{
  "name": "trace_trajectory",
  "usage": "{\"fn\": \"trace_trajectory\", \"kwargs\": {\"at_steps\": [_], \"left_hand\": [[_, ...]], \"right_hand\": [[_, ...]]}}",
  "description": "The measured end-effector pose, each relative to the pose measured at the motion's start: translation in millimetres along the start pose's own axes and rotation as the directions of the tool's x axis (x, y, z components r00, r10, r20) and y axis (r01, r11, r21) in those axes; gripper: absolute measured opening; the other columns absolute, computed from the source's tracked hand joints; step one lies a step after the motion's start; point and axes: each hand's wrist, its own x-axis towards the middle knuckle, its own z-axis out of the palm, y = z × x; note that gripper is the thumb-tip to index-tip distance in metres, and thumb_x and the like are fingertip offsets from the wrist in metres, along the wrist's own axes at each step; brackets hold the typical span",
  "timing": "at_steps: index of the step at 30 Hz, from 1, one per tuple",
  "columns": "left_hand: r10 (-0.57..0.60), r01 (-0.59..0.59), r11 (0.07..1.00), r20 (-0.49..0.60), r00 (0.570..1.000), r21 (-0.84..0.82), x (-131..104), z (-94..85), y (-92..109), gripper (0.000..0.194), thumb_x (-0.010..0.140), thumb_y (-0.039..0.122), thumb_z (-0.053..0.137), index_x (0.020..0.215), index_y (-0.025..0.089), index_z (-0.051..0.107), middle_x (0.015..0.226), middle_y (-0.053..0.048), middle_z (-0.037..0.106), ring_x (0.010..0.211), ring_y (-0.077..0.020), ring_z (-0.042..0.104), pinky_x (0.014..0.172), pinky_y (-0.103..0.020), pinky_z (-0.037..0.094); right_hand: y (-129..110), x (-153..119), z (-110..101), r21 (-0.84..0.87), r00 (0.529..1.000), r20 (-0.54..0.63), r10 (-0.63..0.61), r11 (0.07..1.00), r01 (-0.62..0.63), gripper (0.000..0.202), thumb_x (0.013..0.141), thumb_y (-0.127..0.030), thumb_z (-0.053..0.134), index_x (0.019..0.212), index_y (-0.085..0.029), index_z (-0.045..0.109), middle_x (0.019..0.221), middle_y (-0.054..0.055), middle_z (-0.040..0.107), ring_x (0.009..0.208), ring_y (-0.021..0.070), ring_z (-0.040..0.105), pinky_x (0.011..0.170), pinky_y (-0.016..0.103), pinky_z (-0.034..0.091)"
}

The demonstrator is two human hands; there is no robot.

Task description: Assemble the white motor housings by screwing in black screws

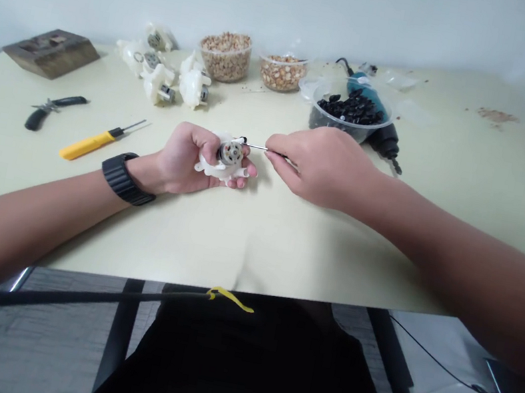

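Note:
My left hand [180, 158] is closed around a white plastic housing with a small round motor [230, 154] facing up; the thumb presses beside the motor and fingertips show beneath. In a pinch, my right hand [326, 167] holds a thin metal tool [257, 147], whose kind I cannot make out because the fingers hide most of it. Its tip reaches a small black piece [244, 140] at the housing's upper edge. Whether the tip touches that piece is unclear. Behind my right hand stands a clear tub of black parts [351, 110].
Left are a yellow-handled screwdriver [88, 145], black-handled pliers [54, 109] and a wooden block [51, 53]. Several white motor housings [159, 77] lie at the back beside tubs of tan pieces [224, 58] and brownish pieces [283, 73]. A teal power driver [369, 97] lies behind the black-parts tub.

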Motion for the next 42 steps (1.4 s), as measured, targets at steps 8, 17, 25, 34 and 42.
{"fn": "trace_trajectory", "kwargs": {"at_steps": [8,17,25,34,42], "left_hand": [[-0.025,0.026,1.000,0.108,0.994,-0.003,4,-8.6,1,0.033,0.054,0.024,0.066,0.085,0.012,0.069,0.088,-0.011,0.078,0.075,-0.0226,0.066,0.072,-0.036,0.050],[-0.061,0.061,0.998,0.114,0.992,0.002,4,-3.4,5,0.032,0.055,0.018,0.062,0.084,0.011,0.072,0.087,-0.013,0.077,0.073,-0.0230,0.069,0.069,-0.034,0.049],[0.033,-0.044,0.988,0.071,0.997,0.145,4,1.6,1,0.034,0.052,0.019,0.058,0.083,0.015,0.071,0.086,-0.013,0.078,0.065,-0.0228,0.067,0.067,-0.038,0.051],[0.070,-0.090,0.959,0.084,0.994,0.269,-1,12.4,5,0.023,0.050,0.016,0.057,0.068,0.012,0.071,0.083,-0.013,0.076,0.069,-0.0228,0.069,0.064,-0.033,0.053],[0.111,-0.124,0.946,0.061,0.992,0.300,-6,17.4,4,0.029,0.053,0.014,0.055,0.074,0.011,0.075,0.081,-0.013,0.074,0.064,-0.0222,0.067,0.064,-0.036,0.053]], "right_hand": [[2,1,-1,0.029,1.000,0.023,0.009,1.000,-0.010,0.036,0.107,-0.034,0.040,0.106,-0.018,0.071,0.085,0.010,0.072,0.071,0.0211,0.055,0.067,0.035,0.024],[1,4,-9,-0.085,1.000,0.009,-0.020,0.996,0.021,0.034,0.105,-0.034,0.043,0.096,-0.019,0.073,0.082,0.011,0.070,0.076,0.0240,0.059,0.067,0.036,0.025],[-13,2,-16,-0.171,0.999,0.032,-0.032,0.985,0.037,0.029,0.104,-0.020,0.044,0.101,-0.016,0.072,0.089,0.014,0.073,0.078,0.0241,0.062,0.065,0.036,0.026],[-22,7,-18,-0.231,0.991,0.136,0.017,0.973,0.015,0.029,0.105,-0.017,0.045,0.108,-0.012,0.073,0.089,0.014,0.075,0.077,0.0241,0.068,0.058,0.034,0.020],[-6,10,3,0.021,0.996,0.058,0.061,0.998,-0.062,0.034,0.105,-0.032,0.048,0.087,-0.016,0.072,0.069,0.008,0.062,0.059,0.0173,0.051,0.059,0.034,0.022]]}}
